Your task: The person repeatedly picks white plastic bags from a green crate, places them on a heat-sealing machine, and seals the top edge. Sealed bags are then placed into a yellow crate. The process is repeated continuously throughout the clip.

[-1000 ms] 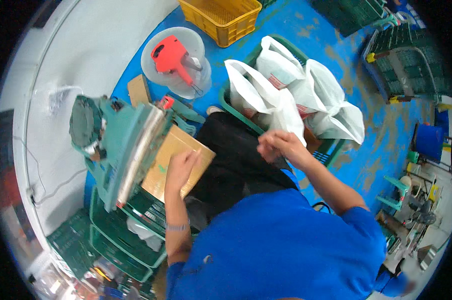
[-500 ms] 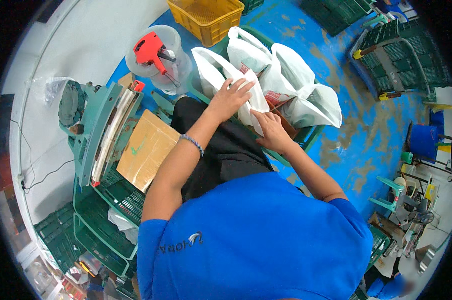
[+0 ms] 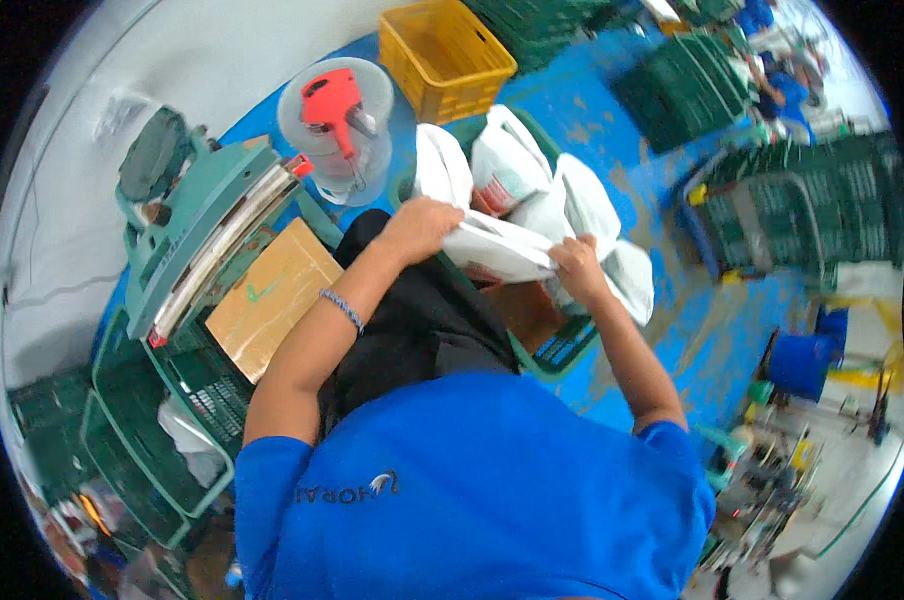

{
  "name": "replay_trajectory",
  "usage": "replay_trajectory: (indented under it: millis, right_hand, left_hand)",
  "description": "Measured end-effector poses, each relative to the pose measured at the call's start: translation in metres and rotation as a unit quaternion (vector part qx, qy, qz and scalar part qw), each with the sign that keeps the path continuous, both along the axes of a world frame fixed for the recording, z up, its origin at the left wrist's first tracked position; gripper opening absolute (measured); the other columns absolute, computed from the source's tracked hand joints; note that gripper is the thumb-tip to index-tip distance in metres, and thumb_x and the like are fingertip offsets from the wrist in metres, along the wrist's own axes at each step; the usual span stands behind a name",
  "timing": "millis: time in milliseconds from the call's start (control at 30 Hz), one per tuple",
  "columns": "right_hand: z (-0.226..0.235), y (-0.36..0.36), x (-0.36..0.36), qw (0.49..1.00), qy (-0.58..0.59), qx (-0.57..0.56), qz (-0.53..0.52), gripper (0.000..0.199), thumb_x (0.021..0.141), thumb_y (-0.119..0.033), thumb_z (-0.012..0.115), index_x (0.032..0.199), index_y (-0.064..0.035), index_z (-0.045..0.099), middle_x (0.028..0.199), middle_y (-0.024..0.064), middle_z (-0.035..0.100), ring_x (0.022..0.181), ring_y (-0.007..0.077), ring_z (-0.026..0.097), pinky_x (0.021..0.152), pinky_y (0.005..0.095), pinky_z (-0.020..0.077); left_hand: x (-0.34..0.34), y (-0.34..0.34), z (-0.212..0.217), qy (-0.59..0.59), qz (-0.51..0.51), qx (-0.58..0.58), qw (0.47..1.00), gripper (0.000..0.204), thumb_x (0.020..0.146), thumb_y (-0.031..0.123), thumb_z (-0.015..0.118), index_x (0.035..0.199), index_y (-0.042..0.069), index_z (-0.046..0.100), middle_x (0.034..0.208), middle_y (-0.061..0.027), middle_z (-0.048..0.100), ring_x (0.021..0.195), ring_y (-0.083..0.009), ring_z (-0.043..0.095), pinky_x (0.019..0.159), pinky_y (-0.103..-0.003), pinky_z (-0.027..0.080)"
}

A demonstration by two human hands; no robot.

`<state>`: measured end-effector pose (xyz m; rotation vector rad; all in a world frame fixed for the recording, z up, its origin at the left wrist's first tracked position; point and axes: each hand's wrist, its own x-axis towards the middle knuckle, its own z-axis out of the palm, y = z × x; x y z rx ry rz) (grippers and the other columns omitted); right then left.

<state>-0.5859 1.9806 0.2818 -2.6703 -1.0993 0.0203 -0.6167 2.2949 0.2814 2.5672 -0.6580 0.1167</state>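
Observation:
Between my two hands a white plastic bag (image 3: 500, 252) is stretched out flat, its top edge pulled sideways. My left hand (image 3: 424, 230) is closed on the bag's left corner, and my right hand (image 3: 579, 268) pinches its right corner. The bag is over a green crate (image 3: 550, 368) just beyond my knees. More white plastic bags with red print stand upright in that crate: one bag (image 3: 512, 165) at the back, another bag (image 3: 442, 168) behind my left hand, others to the right. A brown surface (image 3: 528, 315) shows at the crate's near end. What the bags contain is hidden.
At far left a red hand-held tool (image 3: 332, 98) lies on a clear lidded bucket (image 3: 357, 170). Beyond stands a yellow crate (image 3: 452, 95). To my left are a green metal machine (image 3: 202, 225), a cardboard box (image 3: 272, 300) and green crates (image 3: 157, 450). Stacked green crates (image 3: 802, 205) stand right.
Both hands have moved from resting on the bag tops to gripping one bag's corners, spread farther apart. The view has shifted, and more of the crate's near end shows.

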Motion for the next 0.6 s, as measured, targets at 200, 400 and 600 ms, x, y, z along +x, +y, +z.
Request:
replay_trajectory:
  millis: [200, 400, 600]
  right_hand:
    - [0.133, 0.011, -0.002, 0.977, -0.145, 0.13, 0.091, 0.019, 0.058, -0.003, 0.063, 0.076, -0.0089, 0.061, 0.078, 0.0048, 0.061, 0.088, 0.0254, 0.057, 0.09, 0.0431, 0.0312]
    - [0.27, 0.082, 0.009, 0.86, -0.385, 0.243, 0.23, 0.031, 0.075, -0.03, 0.068, 0.072, -0.0009, 0.059, 0.073, 0.0106, 0.058, 0.073, 0.0292, 0.057, 0.077, 0.0411, 0.045]
    - [0.319, 0.177, 0.061, 0.79, -0.271, 0.437, 0.335, 0.034, 0.088, -0.03, 0.059, 0.071, 0.0, 0.057, 0.075, 0.0093, 0.059, 0.073, 0.0243, 0.057, 0.073, 0.0296, 0.0457]
  left_hand:
    - [-0.045, 0.017, 0.106, -0.199, 0.084, -0.097, 0.972, 0.011, 0.072, 0.007, 0.055, 0.082, 0.01, 0.058, 0.073, -0.0084, 0.061, 0.073, -0.0299, 0.061, 0.063, -0.042, 0.047]
    - [-0.115, 0.07, 0.23, -0.454, 0.108, 0.007, 0.884, 0.009, 0.067, 0.013, 0.063, 0.073, 0.016, 0.056, 0.063, 0.0001, 0.056, 0.059, -0.0201, 0.058, 0.048, -0.033, 0.043]
    - [-0.163, 0.098, 0.314, -0.495, 0.147, 0.159, 0.842, 0.027, 0.057, 0.0, 0.069, 0.083, 0.005, 0.063, 0.072, -0.0075, 0.064, 0.064, -0.027, 0.063, 0.057, -0.033, 0.049]
